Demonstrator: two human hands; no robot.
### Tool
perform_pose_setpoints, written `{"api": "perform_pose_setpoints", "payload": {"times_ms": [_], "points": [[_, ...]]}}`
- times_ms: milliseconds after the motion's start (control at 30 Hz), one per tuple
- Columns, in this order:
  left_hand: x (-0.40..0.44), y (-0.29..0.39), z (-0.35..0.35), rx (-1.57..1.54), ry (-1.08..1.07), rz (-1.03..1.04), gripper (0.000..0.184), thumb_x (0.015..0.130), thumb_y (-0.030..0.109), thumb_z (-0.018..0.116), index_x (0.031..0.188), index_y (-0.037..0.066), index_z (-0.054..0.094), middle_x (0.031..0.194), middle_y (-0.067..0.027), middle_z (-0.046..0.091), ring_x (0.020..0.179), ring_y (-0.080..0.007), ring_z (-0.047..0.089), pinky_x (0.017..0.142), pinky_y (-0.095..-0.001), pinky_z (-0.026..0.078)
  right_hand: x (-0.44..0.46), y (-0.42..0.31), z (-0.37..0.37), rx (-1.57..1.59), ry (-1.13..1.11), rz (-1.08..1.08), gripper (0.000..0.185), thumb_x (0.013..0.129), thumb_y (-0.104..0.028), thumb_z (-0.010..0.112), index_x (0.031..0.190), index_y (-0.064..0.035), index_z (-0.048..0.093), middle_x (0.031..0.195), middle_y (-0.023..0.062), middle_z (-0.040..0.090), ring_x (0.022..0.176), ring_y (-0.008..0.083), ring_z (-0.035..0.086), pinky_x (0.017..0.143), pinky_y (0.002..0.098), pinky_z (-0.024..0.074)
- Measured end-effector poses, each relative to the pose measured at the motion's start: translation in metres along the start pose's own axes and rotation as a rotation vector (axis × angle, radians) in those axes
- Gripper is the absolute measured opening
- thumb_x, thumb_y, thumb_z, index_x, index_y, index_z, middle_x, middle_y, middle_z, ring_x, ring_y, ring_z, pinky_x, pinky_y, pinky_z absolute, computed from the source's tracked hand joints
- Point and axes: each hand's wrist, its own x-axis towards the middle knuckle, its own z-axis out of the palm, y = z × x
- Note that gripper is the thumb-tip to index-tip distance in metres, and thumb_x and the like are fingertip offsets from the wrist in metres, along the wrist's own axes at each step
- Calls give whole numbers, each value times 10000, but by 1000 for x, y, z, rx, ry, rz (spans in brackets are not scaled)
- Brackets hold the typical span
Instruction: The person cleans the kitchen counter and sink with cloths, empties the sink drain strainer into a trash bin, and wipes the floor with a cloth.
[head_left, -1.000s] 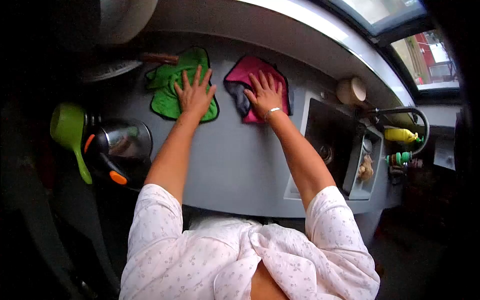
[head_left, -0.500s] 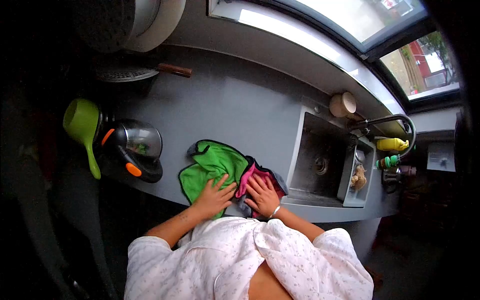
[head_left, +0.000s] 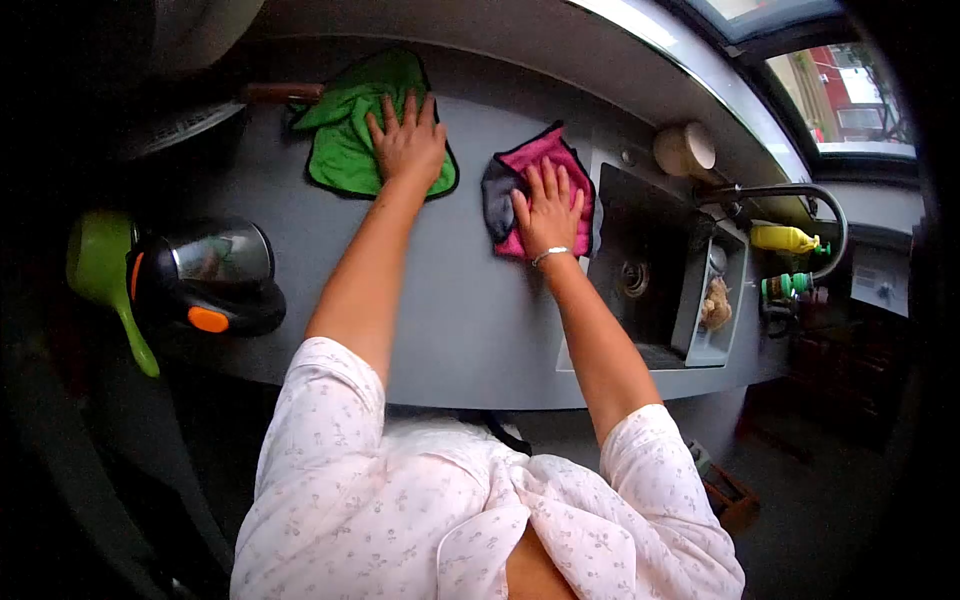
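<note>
My left hand (head_left: 408,145) lies with spread fingers on a green cloth (head_left: 345,155) with a dark edge, toward the back of the grey countertop (head_left: 440,330). The cloth is partly rumpled, and its far left side reaches the brown handle (head_left: 285,93) of a pan. Flat on a pink and grey cloth (head_left: 515,160) rests my right hand (head_left: 550,210), fingers apart, a bracelet at the wrist. That cloth sits just left of the sink, its right side at the sink's rim. Both palms face down, so their undersides are hidden.
A black kettle (head_left: 205,275) with orange parts and a green ladle-shaped scoop (head_left: 105,265) stand at the left. Right are the sink (head_left: 635,240), a curved faucet (head_left: 835,215), a yellow bottle (head_left: 785,238) and a beige pot (head_left: 684,150) by the window ledge.
Both hands have moved forward, away from my body, taking the cloths along. The green cloth went far back and left; the two cloths, touching before, are now apart.
</note>
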Motion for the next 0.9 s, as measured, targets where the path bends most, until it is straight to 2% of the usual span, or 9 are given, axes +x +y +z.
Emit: {"api": "perform_pose_setpoints", "payload": {"times_ms": [100, 167, 233, 333, 433, 533, 700, 800, 900], "points": [[-16, 16, -1, -34, -22, 95, 546, 964, 399, 450, 1460, 171, 420, 1543, -56, 357, 1435, -352, 256, 1150, -590, 149, 4, 2, 4, -24, -33, 35, 586, 949, -551, 425, 1441, -233, 432, 1561, 27, 312, 1460, 265, 216, 1151, 569, 131], [-36, 25, -4, -20, 30, 165, 528, 963, 405, 448, 1446, 194, 437, 1521, -52, 391, 1411, -367, 298, 1141, -592, 176, 5, 6, 3, 13, -57, 9, 602, 945, -566, 423, 1458, -251, 411, 1575, 24, 286, 1472, 267, 189, 1156, 576, 108], [-61, 36, -16, -69, -47, 286, 526, 953, 388, 476, 1433, 176, 452, 1527, -51, 383, 1416, -362, 295, 1143, -587, 184, 5, 8, -4, 35, -99, 10, 628, 942, -577, 422, 1483, -262, 373, 1591, 26, 255, 1484, 268, 155, 1164, 568, 93], [-109, 41, -33, -71, -115, 401, 527, 944, 380, 500, 1417, 152, 471, 1533, -47, 374, 1427, -349, 280, 1146, -577, 192, -15, 8, -7, 24, -113, -60, 646, 952, -547, 433, 1515, -255, 309, 1595, 46, 246, 1485, 272, 161, 1166, 561, 107], [-171, 35, -53, -173, -125, 455, 468, 919, 383, 555, 1294, 105, 584, 1533, -64, 365, 1439, -335, 252, 1151, -566, 192, -66, 2, -21, 34, -73, -158, 633, 946, -471, 499, 1506, -232, 327, 1589, 64, 256, 1473, 288, 200, 1161, 557, 148], [-235, 26, -79, -151, -177, 460, 502, 910, 373, 576, 1335, 108, 550, 1541, -63, 350, 1442, -329, 244, 1158, -547, 187, -129, -9, -39, 55, -97, -235, 654, 923, -454, 533, 1490, -181, 357, 1569, 95, 286, 1456, 296, 234, 1158, 552, 162], [-322, 9, -111, -163, -266, 349, 614, 914, 334, 584, 1463, 129, 401, 1564, -72, 297, 1453, -321, 220, 1171, -512, 173, -225, -30, -65, 211, -195, -331, 645, 920, -438, 541, 1488, -187, 364, 1565, 94, 291, 1454, 283, 236, 1167, 533, 140], [-345, 2, -119, -147, -314, 276, 620, 920, 320, 581, 1476, 136, 378, 1560, -75, 301, 1451, -335, 215, 1162, -530, 183, -250, -41, -71, 206, -209, -385, 630, 930, -434, 531, 1487, -190, 364, 1570, 78, 283, 1449, 271, 246, 1168, 524, 141], [-342, -5, -108, -83, -177, 218, 605, 936, 381, 559, 1475, 160, 394, 1560, -67, 305, 1446, -348, 224, 1139, -557, 213, -255, -36, -68, 242, -186, -400, 612, 933, -440, 524, 1483, -217, 373, 1567, 59, 294, 1443, 265, 260, 1166, 523, 145]]}}
